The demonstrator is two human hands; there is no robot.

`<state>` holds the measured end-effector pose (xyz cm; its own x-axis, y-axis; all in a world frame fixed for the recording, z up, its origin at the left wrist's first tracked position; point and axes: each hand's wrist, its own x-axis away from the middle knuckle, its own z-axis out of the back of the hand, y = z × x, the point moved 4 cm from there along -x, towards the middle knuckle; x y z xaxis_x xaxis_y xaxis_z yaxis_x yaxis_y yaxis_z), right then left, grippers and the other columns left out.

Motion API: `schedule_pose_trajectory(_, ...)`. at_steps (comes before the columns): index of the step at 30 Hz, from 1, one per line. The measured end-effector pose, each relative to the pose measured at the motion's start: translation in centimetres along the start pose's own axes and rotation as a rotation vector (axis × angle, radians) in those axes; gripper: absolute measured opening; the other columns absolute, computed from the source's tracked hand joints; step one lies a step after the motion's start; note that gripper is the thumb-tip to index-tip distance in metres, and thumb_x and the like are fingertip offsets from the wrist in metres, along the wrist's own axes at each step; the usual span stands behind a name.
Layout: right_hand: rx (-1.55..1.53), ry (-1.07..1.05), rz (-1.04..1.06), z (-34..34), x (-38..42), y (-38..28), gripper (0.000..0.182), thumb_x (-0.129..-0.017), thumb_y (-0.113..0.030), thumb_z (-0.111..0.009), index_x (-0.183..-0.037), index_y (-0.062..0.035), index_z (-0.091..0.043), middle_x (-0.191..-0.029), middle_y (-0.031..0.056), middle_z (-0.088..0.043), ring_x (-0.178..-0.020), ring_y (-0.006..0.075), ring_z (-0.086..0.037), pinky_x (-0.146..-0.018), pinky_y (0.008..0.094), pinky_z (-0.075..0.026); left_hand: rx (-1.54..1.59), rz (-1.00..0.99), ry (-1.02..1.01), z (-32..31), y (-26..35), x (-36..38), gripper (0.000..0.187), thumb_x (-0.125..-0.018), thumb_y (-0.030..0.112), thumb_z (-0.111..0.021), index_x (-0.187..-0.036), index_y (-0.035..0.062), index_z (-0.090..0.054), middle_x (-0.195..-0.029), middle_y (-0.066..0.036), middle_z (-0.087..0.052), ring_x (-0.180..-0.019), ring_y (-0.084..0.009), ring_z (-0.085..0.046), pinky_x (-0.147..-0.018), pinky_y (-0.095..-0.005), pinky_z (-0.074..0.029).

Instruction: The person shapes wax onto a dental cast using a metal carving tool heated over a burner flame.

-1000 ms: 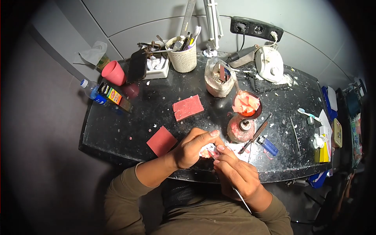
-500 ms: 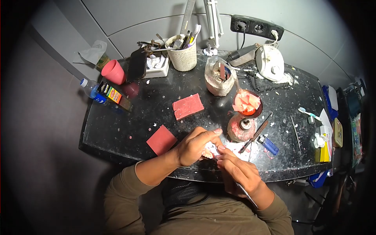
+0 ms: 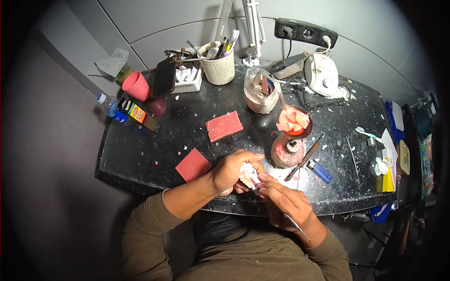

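My left hand (image 3: 228, 174) is closed around a small white and pinkish dental cast (image 3: 249, 176), just above the front edge of the black bench. Part of the cast is hidden by my fingers. My right hand (image 3: 289, 204) grips a thin metal carving tool (image 3: 299, 228), whose handle sticks out below the palm towards my wrist. The tool's working end is at the cast, mostly covered by my fingers. Left of my hands lies a square pink wax sheet (image 3: 193, 165), with a thicker pink wax slab (image 3: 225, 126) beyond it.
Ahead stands a wax-smeared burner (image 3: 285, 153), with a pan of pink wax (image 3: 307, 127) above it. A dark knife (image 3: 307, 157) and blue lighter (image 3: 321, 172) lie to its right. Farther back are a plastic jar (image 3: 259, 100), a tool cup (image 3: 218, 69) and a white machine (image 3: 321, 75).
My left hand has turned and opened out slightly, so more of the cast shows. My right hand keeps the tool against it, almost in place.
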<state>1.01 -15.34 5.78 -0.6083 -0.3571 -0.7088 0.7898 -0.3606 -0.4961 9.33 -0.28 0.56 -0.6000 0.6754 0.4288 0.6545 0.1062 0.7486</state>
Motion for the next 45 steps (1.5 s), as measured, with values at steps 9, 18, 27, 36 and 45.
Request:
schedule_pose_trajectory(9,-0.068,-0.003,-0.104,0.1,-0.3,0.2,0.024,-0.074,0.018,-0.069,-0.096,0.0092,-0.065,-0.094,0.0212,-0.070,-0.097,0.0346,-0.073,-0.079,0.0373,-0.060,-0.016,0.011,0.041,-0.1,0.0,0.0,0.050,-0.099,0.038,-0.046,-0.076,-0.0002,-0.068,-0.059,-0.009,-0.060,-0.036,-0.0100,-0.042,-0.032,-0.0227,-0.027)
schedule_pose_trajectory(18,0.014,0.027,-0.078,-0.2,-0.2,0.2,0.026,-0.074,0.015,-0.070,-0.099,0.0075,-0.068,-0.096,0.0194,-0.072,-0.096,0.0302,-0.074,-0.074,0.0333,-0.060,-0.055,-0.010,0.061,-0.1,-0.1,0.0,0.050,-0.099,0.039,-0.047,-0.076,0.0000,-0.067,-0.057,-0.008,-0.058,-0.036,-0.0096,-0.041,-0.032,-0.0229,-0.026)
schedule_pose_trajectory(27,0.040,0.074,-0.060,-0.3,-0.2,0.3,0.024,-0.077,0.013,-0.071,-0.101,0.0064,-0.069,-0.095,0.0190,-0.073,-0.087,0.0286,-0.075,-0.070,0.0311,-0.059,-0.114,-0.026,0.041,-0.4,-0.1,0.0,0.051,-0.100,0.040,-0.047,-0.075,0.0001,-0.066,-0.057,-0.007,-0.058,-0.034,-0.0092,-0.038,-0.031,-0.0232,-0.025)
schedule_pose_trajectory(36,-0.401,0.582,-0.372,2.6,1.1,1.9,0.007,-0.102,-0.001,-0.046,-0.106,0.0046,-0.047,-0.105,0.0271,-0.066,-0.094,0.0320,-0.071,-0.083,0.0387,-0.060,0.026,-0.258,-0.307,-1.0,2.2,0.9,0.074,-0.100,0.055,-0.040,-0.121,-0.0148,-0.056,-0.102,-0.021,-0.067,-0.065,-0.0150,-0.054,-0.055,-0.0235,-0.040)
schedule_pose_trajectory(45,-0.488,0.549,-0.463,4.9,2.0,1.3,0.009,-0.100,-0.001,-0.054,-0.103,0.0052,-0.047,-0.099,0.0230,-0.068,-0.093,0.0282,-0.072,-0.081,0.0365,-0.060,-1.020,-1.023,-0.120,-2.7,4.0,3.3,0.111,-0.073,0.038,-0.089,-0.150,-0.0110,-0.026,-0.143,-0.018,-0.033,-0.103,-0.0188,-0.057,-0.088,-0.0327,-0.050)
